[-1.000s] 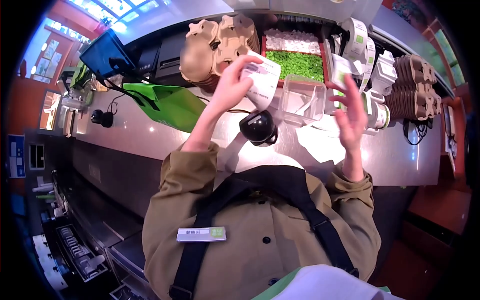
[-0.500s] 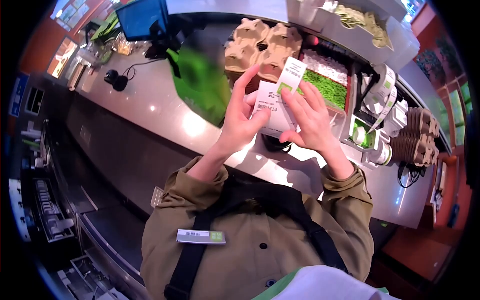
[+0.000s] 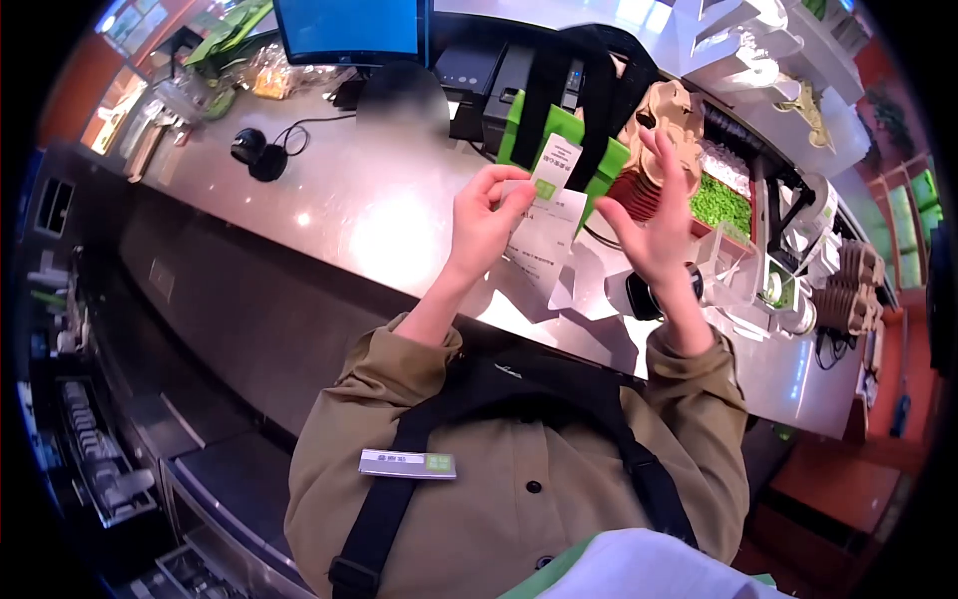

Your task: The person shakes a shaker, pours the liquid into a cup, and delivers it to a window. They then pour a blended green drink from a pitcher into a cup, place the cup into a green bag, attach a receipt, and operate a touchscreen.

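Note:
A long white printed receipt (image 3: 537,245) hangs from my left hand (image 3: 487,222), pinched at its edge between thumb and fingers. On its upper end lies a narrow white label (image 3: 557,165) with a green square. My right hand (image 3: 654,225) is raised to the right of the paper, thumb and fingers spread, holding nothing. Behind the label is a bright green item (image 3: 599,180) with black straps. A dark round object (image 3: 644,295) sits on the counter by my right wrist.
Brown cardboard cup carriers (image 3: 664,130) are stacked behind my right hand, beside a tray of green shreds (image 3: 720,205). Label rolls (image 3: 818,210) and more carriers (image 3: 848,280) stand farther right. A monitor (image 3: 354,30) and a black corded device (image 3: 257,152) are at left along the counter (image 3: 329,235).
My right hand has let go of the paper and moved right, opening. My left hand keeps the receipt and label. The view has shifted, and the blurred green shape has given way to the strapped green item.

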The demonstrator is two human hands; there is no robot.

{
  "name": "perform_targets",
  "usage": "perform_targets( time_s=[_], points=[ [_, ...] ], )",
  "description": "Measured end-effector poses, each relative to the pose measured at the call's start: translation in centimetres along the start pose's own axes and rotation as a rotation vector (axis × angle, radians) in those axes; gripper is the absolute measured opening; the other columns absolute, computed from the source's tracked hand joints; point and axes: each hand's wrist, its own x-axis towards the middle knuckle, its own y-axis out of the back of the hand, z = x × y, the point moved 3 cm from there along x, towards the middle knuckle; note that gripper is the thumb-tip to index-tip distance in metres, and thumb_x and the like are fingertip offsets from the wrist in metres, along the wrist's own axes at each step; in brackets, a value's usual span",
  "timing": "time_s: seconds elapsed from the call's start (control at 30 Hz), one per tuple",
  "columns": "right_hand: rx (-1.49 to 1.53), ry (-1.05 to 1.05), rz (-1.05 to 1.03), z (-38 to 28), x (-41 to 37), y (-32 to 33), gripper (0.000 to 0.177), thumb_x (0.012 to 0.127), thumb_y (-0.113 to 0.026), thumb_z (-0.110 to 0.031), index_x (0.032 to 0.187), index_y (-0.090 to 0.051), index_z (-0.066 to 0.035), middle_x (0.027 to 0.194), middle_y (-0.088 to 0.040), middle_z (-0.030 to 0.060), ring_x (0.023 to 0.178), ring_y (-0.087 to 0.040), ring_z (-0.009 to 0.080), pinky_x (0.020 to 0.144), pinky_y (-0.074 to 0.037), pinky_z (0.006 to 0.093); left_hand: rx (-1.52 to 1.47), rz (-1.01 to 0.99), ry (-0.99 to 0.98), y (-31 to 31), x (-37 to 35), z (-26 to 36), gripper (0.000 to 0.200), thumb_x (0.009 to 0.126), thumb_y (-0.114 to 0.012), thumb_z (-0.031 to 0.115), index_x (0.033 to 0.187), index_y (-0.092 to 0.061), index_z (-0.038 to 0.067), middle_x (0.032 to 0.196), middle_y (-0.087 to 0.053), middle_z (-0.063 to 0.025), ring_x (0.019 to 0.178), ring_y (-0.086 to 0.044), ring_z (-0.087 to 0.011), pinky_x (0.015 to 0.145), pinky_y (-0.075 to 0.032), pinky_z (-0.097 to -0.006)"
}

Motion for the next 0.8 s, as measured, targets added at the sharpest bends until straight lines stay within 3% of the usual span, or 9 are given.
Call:
perform_targets(
  time_s=[0.13, 0.3, 0.37, 0.47, 0.5, 0.6, 0.67, 0.73, 0.8],
  points=[
    [0.269, -0.322, 0.144, 1.0, 1.2, -5.0, 0.085, 0.064, -0.077, -0.016, 0.130, -0.026, 0.004, 0.114, -0.049, 0.0181, 0.102, -0.052, 0.0249, 0.086, -0.041, 0.0327, -0.113, -0.141, 0.090, 1.1, 2.1, -0.6, 0.015, 0.083, -0.058, 0.009, 0.094, -0.053, 0.000, 0.070, -0.060, 0.0013, 0.059, -0.047, -0.0008, 0.051, -0.035, -0.0155],
    [0.229, -0.506, 0.137, 0.9, 1.7, -5.8, 0.045, 0.070, -0.070, -0.008, 0.109, -0.050, 0.002, 0.093, -0.058, 0.0062, 0.081, -0.055, 0.0113, 0.074, -0.044, 0.0244, -0.019, -0.194, 0.080, 0.9, 3.1, -1.7, 0.020, 0.081, -0.061, 0.012, 0.095, -0.053, -0.001, 0.072, -0.063, -0.0022, 0.062, -0.052, -0.0045, 0.056, -0.040, -0.0184],
    [0.284, -0.509, 0.133, 1.4, 1.6, -6.2, 0.040, 0.071, -0.069, -0.007, 0.106, -0.052, 0.002, 0.093, -0.059, 0.0054, 0.082, -0.054, 0.0107, 0.074, -0.044, 0.0240, 0.137, -0.193, 0.097, 1.0, 3.3, -1.6, 0.032, 0.077, -0.065, 0.017, 0.099, -0.051, -0.001, 0.077, -0.063, -0.0058, 0.067, -0.055, -0.0103, 0.061, -0.043, -0.0234],
    [0.327, -0.536, 0.151, 1.5, 1.9, -6.2, 0.034, 0.071, -0.069, -0.005, 0.102, -0.055, 0.002, 0.092, -0.061, 0.0048, 0.081, -0.055, 0.0096, 0.073, -0.044, 0.0231, 0.619, -0.101, -0.265, 2.0, 3.1, 1.3, 0.043, 0.074, -0.069, 0.017, 0.108, -0.048, 0.001, 0.088, -0.059, -0.0078, 0.080, -0.055, -0.0162, 0.071, -0.043, -0.0278],
    [0.327, -0.549, 0.132, 1.9, 1.9, -6.0, 0.034, 0.071, -0.069, -0.005, 0.102, -0.056, 0.002, 0.091, -0.062, 0.0050, 0.080, -0.056, 0.0096, 0.073, -0.044, 0.0230, 0.651, -0.043, -0.342, 2.8, 3.0, 2.2, 0.062, 0.067, -0.073, 0.022, 0.117, -0.043, 0.003, 0.103, -0.053, -0.0122, 0.096, -0.050, -0.0254, 0.083, -0.040, -0.0339],
    [0.259, -0.542, 0.140, 1.8, 1.9, -6.1, 0.026, 0.072, -0.069, -0.004, 0.095, -0.060, 0.002, 0.085, -0.063, 0.0038, 0.074, -0.057, 0.0086, 0.068, -0.046, 0.0217, 0.825, 0.133, -0.737, 1.3, 5.6, 4.5, 0.085, 0.063, -0.075, 0.026, 0.132, -0.029, 0.005, 0.113, -0.048, -0.0148, 0.100, -0.047, -0.0290, 0.086, -0.039, -0.0360],
    [0.183, -0.546, 0.113, 1.7, 2.4, -5.9, 0.026, 0.071, -0.069, -0.005, 0.094, -0.060, 0.002, 0.085, -0.063, 0.0041, 0.074, -0.057, 0.0085, 0.067, -0.045, 0.0214, 0.929, 0.011, -0.668, -1.1, 8.0, 1.3, 0.094, 0.064, -0.074, 0.029, 0.136, -0.019, 0.006, 0.115, -0.047, -0.0164, 0.098, -0.048, -0.0327, 0.084, -0.040, -0.0386],
    [0.370, -0.672, 0.113, 2.5, 3.1, -5.7, 0.027, 0.070, -0.070, -0.004, 0.095, -0.061, 0.000, 0.087, -0.063, 0.0040, 0.076, -0.057, 0.0093, 0.068, -0.045, 0.0224, 0.661, -0.137, -0.478, -1.0, 8.7, 1.3, 0.102, 0.062, -0.076, 0.031, 0.138, -0.011, 0.007, 0.114, -0.047, -0.0167, 0.099, -0.049, -0.0362, 0.080, -0.042, -0.0409],
    [0.338, -0.549, 0.125, 1.1, 4.5, -5.5, 0.021, 0.069, -0.069, -0.006, 0.087, -0.063, 0.002, 0.079, -0.064, 0.0034, 0.071, -0.058, 0.0090, 0.066, -0.046, 0.0229, 0.540, -0.070, -0.733, -0.4, 7.2, 3.8, 0.103, 0.062, -0.075, 0.034, 0.138, -0.010, 0.010, 0.115, -0.046, -0.0179, 0.101, -0.049, -0.0363, 0.082, -0.042, -0.0403]
  ],
)
